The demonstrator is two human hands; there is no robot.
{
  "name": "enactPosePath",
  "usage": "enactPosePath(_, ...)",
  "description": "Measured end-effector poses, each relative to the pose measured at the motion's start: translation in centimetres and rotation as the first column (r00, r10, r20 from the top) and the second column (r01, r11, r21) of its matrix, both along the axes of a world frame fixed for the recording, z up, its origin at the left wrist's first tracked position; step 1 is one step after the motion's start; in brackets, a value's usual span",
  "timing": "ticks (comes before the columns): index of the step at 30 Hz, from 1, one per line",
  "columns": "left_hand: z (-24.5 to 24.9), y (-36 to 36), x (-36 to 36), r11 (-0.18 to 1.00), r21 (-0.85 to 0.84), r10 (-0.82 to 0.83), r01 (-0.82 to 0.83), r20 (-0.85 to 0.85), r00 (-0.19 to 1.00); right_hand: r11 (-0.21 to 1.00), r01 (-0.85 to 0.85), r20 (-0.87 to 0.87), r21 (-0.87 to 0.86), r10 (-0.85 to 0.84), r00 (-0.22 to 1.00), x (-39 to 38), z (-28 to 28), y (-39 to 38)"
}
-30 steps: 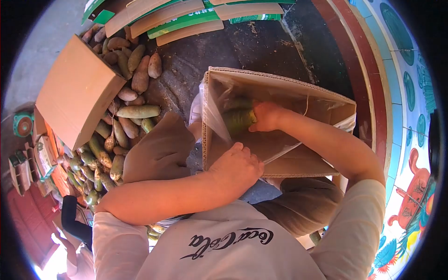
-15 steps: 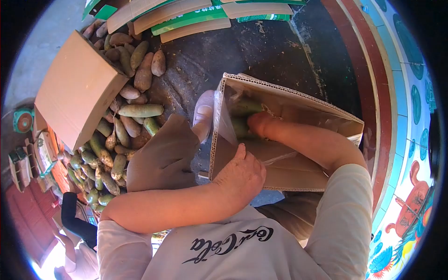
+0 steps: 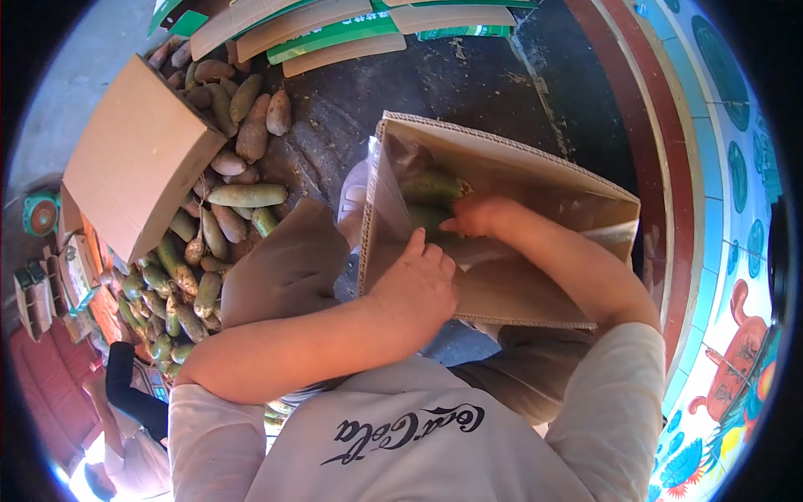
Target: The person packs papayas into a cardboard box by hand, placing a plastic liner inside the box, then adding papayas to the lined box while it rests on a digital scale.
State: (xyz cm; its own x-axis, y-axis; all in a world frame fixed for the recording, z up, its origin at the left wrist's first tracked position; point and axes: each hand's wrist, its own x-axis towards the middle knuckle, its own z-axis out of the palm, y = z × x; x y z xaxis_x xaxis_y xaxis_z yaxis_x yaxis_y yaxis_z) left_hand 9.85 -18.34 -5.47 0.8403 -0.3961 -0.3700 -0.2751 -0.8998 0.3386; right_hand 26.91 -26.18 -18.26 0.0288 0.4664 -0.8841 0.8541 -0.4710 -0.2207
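An open cardboard box (image 3: 535,284) with a clear plastic liner stands between the legs. Inside it, at the left end, lie green elongated vegetables (image 3: 431,188). My right hand (image 3: 485,216) is down in the box beside them, fingers apart, with nothing seen in its grip. My left hand (image 3: 416,280) rests over the box's near left edge, its index finger pointing inward and the other fingers bent over the rim; what they hold, if anything, is hidden.
A heap of green and reddish-brown vegetables (image 3: 201,305) spreads over the floor at left. Another cardboard box (image 3: 138,159) stands beside it. Flattened green-and-brown cartons (image 3: 335,38) lie at the top. Another person's dark sleeve (image 3: 125,385) shows at lower left.
The box has shifted a little left and up in view, and both hands with it. My right hand's fingers have come away from the vegetables and opened.
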Motion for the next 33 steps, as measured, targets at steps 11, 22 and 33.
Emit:
enactPosePath(11,-0.1,1.8,-0.3,0.999,-0.019,-0.041,0.044,0.137,0.99,0.919,0.154,0.083,0.362,-0.196,0.977,-2.3,13.3,-13.0)
enactPosePath(22,-1.1,1.6,-0.9,0.994,-0.092,0.074,-0.057,0.191,0.979,0.699,-0.015,0.212,0.715,-0.197,0.957,-7.2,14.3,-15.1)
enactPosePath(33,-1.1,0.5,-0.2,1.0,-0.027,0.002,0.006,0.266,0.964,0.626,0.03,0.206,0.779,-0.302,0.931,-8.0,13.8,-16.4)
